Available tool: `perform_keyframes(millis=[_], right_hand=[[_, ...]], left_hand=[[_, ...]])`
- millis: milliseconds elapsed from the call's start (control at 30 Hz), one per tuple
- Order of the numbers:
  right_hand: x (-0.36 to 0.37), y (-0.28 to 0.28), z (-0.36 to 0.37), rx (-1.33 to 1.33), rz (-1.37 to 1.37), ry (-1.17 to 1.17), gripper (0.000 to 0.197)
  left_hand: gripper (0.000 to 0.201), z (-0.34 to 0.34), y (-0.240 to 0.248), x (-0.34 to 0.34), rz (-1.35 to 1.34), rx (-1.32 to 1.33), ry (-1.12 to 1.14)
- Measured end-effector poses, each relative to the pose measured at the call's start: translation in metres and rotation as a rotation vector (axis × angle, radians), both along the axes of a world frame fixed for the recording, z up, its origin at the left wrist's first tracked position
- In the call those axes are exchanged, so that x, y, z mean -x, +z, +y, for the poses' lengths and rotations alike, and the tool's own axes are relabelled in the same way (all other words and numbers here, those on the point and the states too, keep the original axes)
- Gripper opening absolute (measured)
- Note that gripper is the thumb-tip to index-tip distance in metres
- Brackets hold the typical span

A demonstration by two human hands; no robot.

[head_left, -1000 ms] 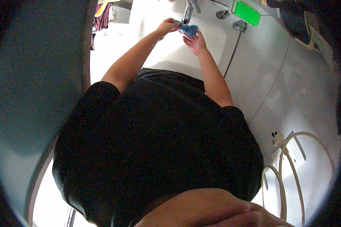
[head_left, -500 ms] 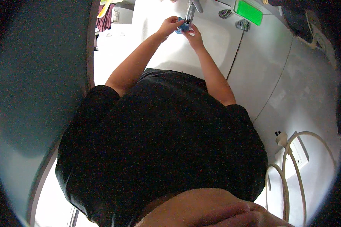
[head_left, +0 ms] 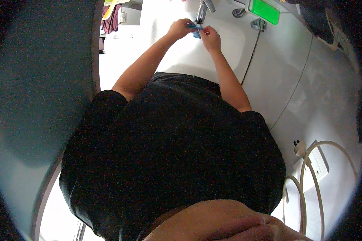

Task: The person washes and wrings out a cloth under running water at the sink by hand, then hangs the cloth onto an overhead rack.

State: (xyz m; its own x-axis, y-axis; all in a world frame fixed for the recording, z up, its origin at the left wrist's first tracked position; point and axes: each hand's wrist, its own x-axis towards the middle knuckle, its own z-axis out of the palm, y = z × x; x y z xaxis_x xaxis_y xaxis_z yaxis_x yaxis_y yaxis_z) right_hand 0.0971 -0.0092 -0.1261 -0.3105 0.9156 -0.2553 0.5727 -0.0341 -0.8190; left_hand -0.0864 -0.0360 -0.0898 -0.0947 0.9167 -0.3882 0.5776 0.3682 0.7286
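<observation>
Blue cloth-like piece (head_left: 196, 35) is pinched by left hand (head_left: 179, 29) and right hand (head_left: 210, 39), held just below metal tap (head_left: 200, 14), over white basin (head_left: 181, 54).

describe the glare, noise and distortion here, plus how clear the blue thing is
Head view: glare nearly whites out the basin; head view: dark speckle covers the black shirt; head view: fisheye bows the grey panel's edge, corners black; head view: the blue item between left hand and right hand is too small to identify.
</observation>
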Motion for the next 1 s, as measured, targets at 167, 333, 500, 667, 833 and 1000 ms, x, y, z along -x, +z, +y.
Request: perform_keyframes(millis=[167, 333, 500, 667, 833, 1000], right_hand=[[-0.008, -0.003, 0.014, -0.216, 0.189, 0.144, 0.029], [-0.016, 0.010, 0.017, 0.094, 0.046, 0.252, 0.028], [-0.027, -0.015, 0.015, 0.195, 0.349, -0.035, 0.019], [-0.014, 0.008, 0.002, -0.052, 0.521, -0.256, 0.019], [-0.010, 0.001, -0.003, -0.014, 0.562, -0.210, 0.021], [-0.011, -0.008, -0.006, 0.157, 0.804, -0.305, 0.025]], left_hand=[[0.034, 0.004, 0.014, -0.003, 0.088, -0.024, 0.083], [0.037, -0.004, 0.015, 0.007, -0.002, 0.002, 0.238], [0.040, -0.001, 0.013, 0.013, 0.002, -0.012, -0.002], [0.036, 0.003, 0.009, 0.018, 0.151, 0.080, -0.093], [0.024, 0.004, -0.020, 0.021, 0.138, -0.122, 0.097], [0.025, 0.002, -0.019, 0.005, -0.323, 0.034, 0.077]])
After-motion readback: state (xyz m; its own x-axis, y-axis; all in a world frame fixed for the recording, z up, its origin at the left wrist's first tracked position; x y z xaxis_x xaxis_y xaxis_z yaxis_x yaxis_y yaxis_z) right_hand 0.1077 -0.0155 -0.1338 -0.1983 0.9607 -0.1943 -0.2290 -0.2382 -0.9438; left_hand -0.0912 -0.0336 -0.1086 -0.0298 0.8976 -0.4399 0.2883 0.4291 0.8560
